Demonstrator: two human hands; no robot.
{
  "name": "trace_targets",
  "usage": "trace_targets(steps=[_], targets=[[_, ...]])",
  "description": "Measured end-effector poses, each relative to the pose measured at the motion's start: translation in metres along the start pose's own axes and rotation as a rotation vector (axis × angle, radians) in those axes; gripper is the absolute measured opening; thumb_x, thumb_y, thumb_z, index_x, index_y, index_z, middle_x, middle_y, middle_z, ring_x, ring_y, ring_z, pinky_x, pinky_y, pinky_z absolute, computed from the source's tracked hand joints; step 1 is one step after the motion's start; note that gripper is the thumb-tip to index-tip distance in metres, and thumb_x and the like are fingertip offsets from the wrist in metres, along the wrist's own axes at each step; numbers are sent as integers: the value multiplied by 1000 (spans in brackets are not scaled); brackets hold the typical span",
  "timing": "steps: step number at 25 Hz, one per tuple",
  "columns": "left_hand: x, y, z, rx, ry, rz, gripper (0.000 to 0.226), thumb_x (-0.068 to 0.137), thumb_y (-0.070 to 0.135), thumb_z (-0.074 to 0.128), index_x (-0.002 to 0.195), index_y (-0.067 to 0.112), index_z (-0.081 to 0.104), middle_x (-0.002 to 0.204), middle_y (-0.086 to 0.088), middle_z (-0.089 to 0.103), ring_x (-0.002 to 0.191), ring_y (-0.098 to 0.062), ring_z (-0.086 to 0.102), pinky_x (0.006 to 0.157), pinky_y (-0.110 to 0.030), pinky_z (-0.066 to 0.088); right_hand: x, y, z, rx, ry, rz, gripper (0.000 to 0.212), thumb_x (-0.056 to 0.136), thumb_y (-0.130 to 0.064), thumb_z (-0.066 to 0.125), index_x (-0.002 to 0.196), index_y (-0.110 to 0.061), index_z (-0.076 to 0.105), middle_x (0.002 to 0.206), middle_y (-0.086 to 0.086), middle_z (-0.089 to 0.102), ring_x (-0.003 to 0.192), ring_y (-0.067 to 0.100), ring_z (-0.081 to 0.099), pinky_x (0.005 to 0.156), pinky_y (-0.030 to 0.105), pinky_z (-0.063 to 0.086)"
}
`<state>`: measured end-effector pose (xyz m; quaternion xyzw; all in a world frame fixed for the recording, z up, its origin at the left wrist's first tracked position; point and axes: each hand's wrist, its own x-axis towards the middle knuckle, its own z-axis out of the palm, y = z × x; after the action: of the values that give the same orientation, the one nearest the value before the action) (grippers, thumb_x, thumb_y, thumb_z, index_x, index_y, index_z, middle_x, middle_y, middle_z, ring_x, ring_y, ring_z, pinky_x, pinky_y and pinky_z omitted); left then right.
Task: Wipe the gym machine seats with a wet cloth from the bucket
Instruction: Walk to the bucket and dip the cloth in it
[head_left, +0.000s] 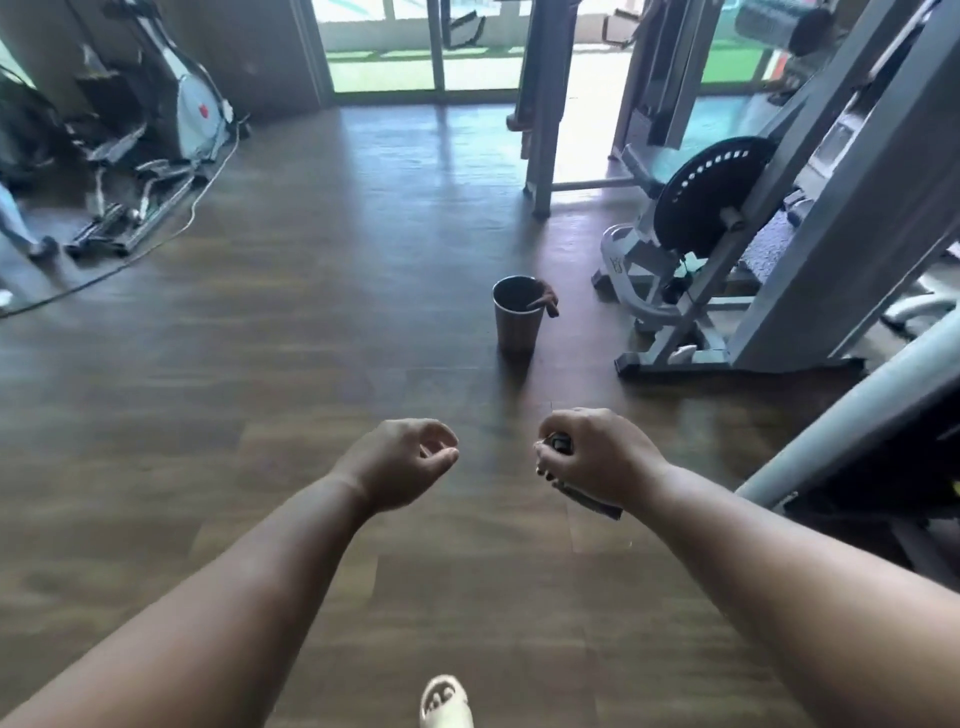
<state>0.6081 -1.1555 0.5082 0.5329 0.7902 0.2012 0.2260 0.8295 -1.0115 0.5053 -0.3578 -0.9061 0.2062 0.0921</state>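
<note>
foot: pale slipper (445, 701) at bottom edge | left hand (402, 462): fingers loosely curled, holding nothing | right hand (592, 457): fist clamped on small dark object (561, 443), too blurred to identify | bucket (517, 322): metal, upright on wood floor (260, 415), well ahead | cloth (545, 301): brown, draped over bucket's right rim | machine (727, 260): grey frame, just right of bucket

Head view, forward-down over hands, wood floor (260, 364) near.
</note>
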Motion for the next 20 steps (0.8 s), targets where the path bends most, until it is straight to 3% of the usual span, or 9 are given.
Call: trace_targets(steps=[6, 12, 15, 17, 20], targets=[[172, -22, -60, 29, -52, 62, 12, 89, 41, 65, 95, 33, 72, 84, 17, 69, 79, -1, 65, 80, -27, 54, 152, 22, -15, 56, 14, 109, 21, 82, -46, 63, 95, -30, 69, 94, -8, 71, 85, 15, 64, 76, 34, 54], [365, -36, -100, 54, -17, 94, 10, 89, 40, 66, 94, 35, 73, 84, 19, 68, 78, 2, 65, 80, -27, 54, 348, 81, -41, 49, 8, 61, 19, 86, -40, 66, 100, -28, 72, 101, -2, 73, 94, 22, 66, 80, 32, 52], [457, -45, -128, 46, 25, 62, 5, 88, 38, 67, 91, 37, 72, 81, 20, 68, 75, 3, 65, 77, -27, 54, 460, 104, -61, 37, 8, 26, 19, 88, -36, 66, 102, -26, 74, 100, 1, 74, 98, 24, 64, 87, 28, 41], [507, -52, -147, 28, 45, 41, 3, 88, 38, 68, 89, 39, 71, 81, 20, 68, 74, 5, 65, 76, -26, 54, 525, 111, -71, 14, 2, 6, 19, 87, -36, 66, 101, -27, 74, 97, 0, 74, 96, 21, 64, 80, 24, 36], [584, -75, -176, 19, 67, 19, 5, 88, 36, 68, 90, 36, 72, 81, 18, 69, 74, 4, 65, 75, -24, 53, 623, 114, -74, 33, -16, 8, 18, 85, -39, 66, 98, -28, 73, 93, -1, 72, 88, 22, 65, 70, 27, 44]])
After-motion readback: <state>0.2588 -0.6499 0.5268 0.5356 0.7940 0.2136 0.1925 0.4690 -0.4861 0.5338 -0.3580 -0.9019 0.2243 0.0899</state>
